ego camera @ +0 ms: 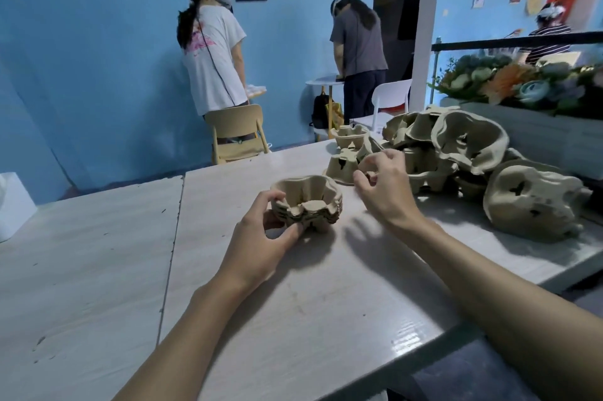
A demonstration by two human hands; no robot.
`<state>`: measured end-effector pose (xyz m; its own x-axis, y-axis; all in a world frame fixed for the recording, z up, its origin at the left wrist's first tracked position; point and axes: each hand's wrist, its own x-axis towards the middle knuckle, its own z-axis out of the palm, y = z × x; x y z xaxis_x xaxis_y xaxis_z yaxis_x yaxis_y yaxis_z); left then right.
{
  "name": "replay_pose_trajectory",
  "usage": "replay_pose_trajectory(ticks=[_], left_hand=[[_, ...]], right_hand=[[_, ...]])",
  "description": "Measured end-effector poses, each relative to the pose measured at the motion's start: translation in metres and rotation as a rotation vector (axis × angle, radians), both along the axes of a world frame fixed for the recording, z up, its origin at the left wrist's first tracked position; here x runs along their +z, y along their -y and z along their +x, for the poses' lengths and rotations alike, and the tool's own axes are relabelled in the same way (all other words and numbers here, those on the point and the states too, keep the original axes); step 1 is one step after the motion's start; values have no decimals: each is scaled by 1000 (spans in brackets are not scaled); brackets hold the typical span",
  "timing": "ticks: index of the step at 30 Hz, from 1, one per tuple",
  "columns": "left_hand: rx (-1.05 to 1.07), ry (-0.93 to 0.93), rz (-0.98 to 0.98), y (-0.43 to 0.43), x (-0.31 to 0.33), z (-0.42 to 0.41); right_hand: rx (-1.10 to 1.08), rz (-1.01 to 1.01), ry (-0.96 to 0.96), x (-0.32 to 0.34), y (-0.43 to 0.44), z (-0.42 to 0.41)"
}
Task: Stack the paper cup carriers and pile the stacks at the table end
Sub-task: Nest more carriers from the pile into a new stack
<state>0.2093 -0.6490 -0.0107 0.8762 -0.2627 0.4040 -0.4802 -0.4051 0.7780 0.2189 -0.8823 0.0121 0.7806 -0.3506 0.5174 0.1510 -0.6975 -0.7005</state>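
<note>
Blue-walled room, pale table (293, 302). Left hand (261, 237) grips a small stack of carriers (310, 201) sitting mid-table. Right hand (381, 185) hangs empty, fingers loosely curled, just beside the loose carrier pile (456, 152) on the right.

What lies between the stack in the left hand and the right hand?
Only bare table: the head view shows nothing between the stack in the left hand and the right hand.

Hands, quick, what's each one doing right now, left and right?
Left hand: closed on the stack of cup carriers on the table.
Right hand: fingers curled but empty, reaching towards the loose carriers.
</note>
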Motion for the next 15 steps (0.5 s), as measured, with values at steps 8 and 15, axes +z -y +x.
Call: replay_pose_trajectory(ticks=[8,15], left_hand=[[-13,20,-10,-3,-3,5],[-1,7,-35,-10,0,1]], right_hand=[[-56,-45,10,-11,12,34],[-139,-157,-14,-10,6,19]])
